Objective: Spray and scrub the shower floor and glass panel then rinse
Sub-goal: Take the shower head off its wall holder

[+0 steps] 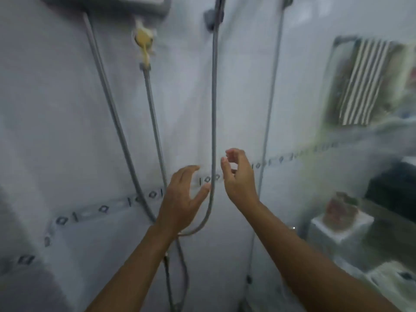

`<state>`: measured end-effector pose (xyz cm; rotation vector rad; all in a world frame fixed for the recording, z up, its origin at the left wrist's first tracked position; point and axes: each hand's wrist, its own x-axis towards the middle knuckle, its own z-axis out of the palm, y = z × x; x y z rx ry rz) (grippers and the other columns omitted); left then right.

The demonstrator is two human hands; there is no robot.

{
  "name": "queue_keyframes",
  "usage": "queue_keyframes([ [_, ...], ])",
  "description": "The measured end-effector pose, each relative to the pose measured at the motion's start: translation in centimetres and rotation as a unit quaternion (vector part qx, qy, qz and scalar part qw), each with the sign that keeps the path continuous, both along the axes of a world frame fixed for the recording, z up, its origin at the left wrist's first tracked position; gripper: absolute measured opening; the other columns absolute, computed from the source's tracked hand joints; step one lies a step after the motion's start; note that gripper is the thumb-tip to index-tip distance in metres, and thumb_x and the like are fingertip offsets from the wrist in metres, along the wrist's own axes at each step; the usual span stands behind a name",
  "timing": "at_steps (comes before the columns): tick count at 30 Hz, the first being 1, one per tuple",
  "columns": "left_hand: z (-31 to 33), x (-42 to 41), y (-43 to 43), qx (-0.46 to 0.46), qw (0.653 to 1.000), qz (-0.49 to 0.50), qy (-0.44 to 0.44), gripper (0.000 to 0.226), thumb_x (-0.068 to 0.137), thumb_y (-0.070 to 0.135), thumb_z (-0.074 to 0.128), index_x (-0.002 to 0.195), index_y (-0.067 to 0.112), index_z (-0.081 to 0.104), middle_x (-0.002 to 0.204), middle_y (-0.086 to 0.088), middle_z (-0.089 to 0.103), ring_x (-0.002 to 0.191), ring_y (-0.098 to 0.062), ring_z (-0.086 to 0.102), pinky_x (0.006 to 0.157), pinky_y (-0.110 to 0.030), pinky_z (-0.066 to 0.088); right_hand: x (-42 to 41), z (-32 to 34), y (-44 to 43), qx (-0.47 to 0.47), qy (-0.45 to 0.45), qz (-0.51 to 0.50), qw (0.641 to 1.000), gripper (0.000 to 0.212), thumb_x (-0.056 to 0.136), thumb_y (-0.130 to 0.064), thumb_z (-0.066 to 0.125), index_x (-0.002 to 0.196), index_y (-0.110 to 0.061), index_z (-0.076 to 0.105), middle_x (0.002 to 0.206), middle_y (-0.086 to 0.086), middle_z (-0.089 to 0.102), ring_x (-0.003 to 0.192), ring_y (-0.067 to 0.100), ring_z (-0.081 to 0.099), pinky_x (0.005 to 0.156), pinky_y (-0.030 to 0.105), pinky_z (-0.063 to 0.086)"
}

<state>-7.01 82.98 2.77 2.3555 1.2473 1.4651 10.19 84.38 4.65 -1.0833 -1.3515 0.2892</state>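
Observation:
I face the white tiled shower wall. A grey shower hose (pixel 214 109) hangs straight down from its holder (pixel 211 19) and loops at the bottom. My left hand (pixel 182 201) is raised just left of the hose, fingers spread, holding nothing. My right hand (pixel 238 176) is raised just right of the hose, fingers curled apart, also empty. The glass panel (pixel 337 154) stands at the right, wet and hazy. The frame is blurred and the shower floor is out of view.
A water heater (pixel 108 3) sits at the top left with hoses (pixel 108 97) running down. A yellowish valve (pixel 144 39) is on the wall. Behind the glass are a striped towel (pixel 360 82), a white block (pixel 342 224) and a dark object (pixel 394 188).

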Motion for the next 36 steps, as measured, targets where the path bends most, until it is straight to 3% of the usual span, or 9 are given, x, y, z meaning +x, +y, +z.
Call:
queue_keyframes([
  [9, 16.2, 5.1, 8.6, 0.07, 0.996, 0.056, -0.022, 0.049, 0.1, 0.047, 0.048, 0.139, 0.017, 0.047, 0.134, -0.002, 0.054, 0.124, -0.02, 0.051, 0.103, -0.041, 0.047, 3.4, 22.0, 5.1, 0.147, -0.011, -0.003, 0.989, 0.024, 0.102, -0.032, 0.053, 0.121, -0.018, 0.053, 0.11, 0.0, 0.061, 0.105, 0.015, 0.059, 0.083, 0.017, 0.044],
  [13, 20.2, 6.9, 12.2, 0.055, 0.988, 0.146, -0.009, 0.051, 0.099, 0.05, 0.048, 0.137, 0.017, 0.048, 0.131, -0.005, 0.057, 0.121, -0.024, 0.053, 0.096, -0.041, 0.05, 2.8, 28.9, 7.5, 0.123, 0.005, 0.032, 0.992, 0.044, 0.102, -0.036, 0.054, 0.14, -0.015, 0.046, 0.127, 0.006, 0.058, 0.116, 0.019, 0.057, 0.096, 0.03, 0.051],
  [18, 22.0, 9.3, 15.8, -0.005, 0.982, 0.187, 0.001, 0.048, 0.092, 0.061, 0.051, 0.086, 0.014, 0.057, 0.083, -0.003, 0.062, 0.08, -0.025, 0.064, 0.069, -0.035, 0.054, 1.8, 34.9, 10.7, 0.092, 0.028, 0.042, 0.994, 0.063, 0.101, -0.035, 0.055, 0.153, -0.01, 0.03, 0.147, 0.012, 0.047, 0.131, 0.026, 0.049, 0.104, 0.035, 0.045],
  [20, 22.1, 10.4, 17.0, -0.013, 0.979, 0.2, 0.027, 0.048, 0.09, 0.061, 0.054, 0.088, 0.014, 0.058, 0.083, -0.002, 0.064, 0.078, -0.022, 0.065, 0.072, -0.037, 0.058, 1.7, 36.6, 12.0, 0.076, 0.025, 0.052, 0.995, 0.058, 0.101, -0.035, 0.056, 0.148, -0.008, 0.037, 0.135, 0.01, 0.055, 0.119, 0.025, 0.056, 0.09, 0.03, 0.045],
  [22, 22.3, 11.1, 17.9, -0.01, 0.975, 0.217, 0.04, 0.037, 0.094, 0.048, 0.056, 0.096, 0.012, 0.062, 0.091, -0.005, 0.068, 0.084, -0.025, 0.067, 0.077, -0.04, 0.058, 1.4, 38.1, 13.0, 0.073, 0.011, 0.05, 0.996, 0.036, 0.1, -0.034, 0.057, 0.125, -0.008, 0.052, 0.108, 0.005, 0.062, 0.097, 0.022, 0.06, 0.077, 0.03, 0.043],
  [25, 22.9, 11.8, 18.8, -0.01, 0.972, 0.231, 0.03, 0.026, 0.101, 0.033, 0.05, 0.102, 0.01, 0.061, 0.101, -0.009, 0.069, 0.091, -0.028, 0.067, 0.082, -0.04, 0.057, 1.3, 39.4, 13.6, 0.08, 0.041, 0.061, 0.994, 0.021, 0.101, -0.029, 0.056, 0.095, -0.009, 0.054, 0.085, 0.002, 0.056, 0.078, 0.02, 0.056, 0.065, 0.029, 0.042],
  [31, 25.2, 11.8, 15.8, -0.001, 0.989, 0.111, -0.094, 0.008, 0.106, 0.038, 0.039, 0.104, 0.03, 0.039, 0.085, -0.002, 0.063, 0.068, -0.023, 0.069, 0.057, -0.041, 0.063, 2.0, 41.6, 12.0, 0.164, 0.134, 0.109, 0.971, 0.026, 0.104, -0.034, 0.048, 0.098, -0.009, 0.054, 0.08, 0.001, 0.057, 0.071, 0.018, 0.063, 0.062, 0.03, 0.052],
  [34, 25.1, 11.5, 12.4, 0.006, 0.991, 0.065, -0.121, 0.015, 0.107, 0.039, 0.034, 0.104, 0.027, 0.043, 0.074, -0.004, 0.057, 0.056, -0.016, 0.055, 0.041, -0.029, 0.049, 2.6, 41.8, 9.6, 0.146, 0.206, 0.195, 0.948, 0.026, 0.105, -0.033, 0.044, 0.1, -0.008, 0.05, 0.07, 0.001, 0.05, 0.054, 0.013, 0.05, 0.05, 0.028, 0.047],
  [36, 23.6, 11.3, 10.7, -0.014, 0.989, 0.03, -0.141, 0.024, 0.107, 0.041, 0.032, 0.098, 0.023, 0.045, 0.066, -0.002, 0.049, 0.05, -0.012, 0.041, 0.044, -0.028, 0.038, 3.0, 40.4, 8.5, 0.108, 0.245, 0.229, 0.936, 0.022, 0.105, -0.031, 0.042, 0.097, -0.011, 0.048, 0.068, 0.001, 0.045, 0.051, 0.012, 0.044, 0.047, 0.027, 0.042],
])
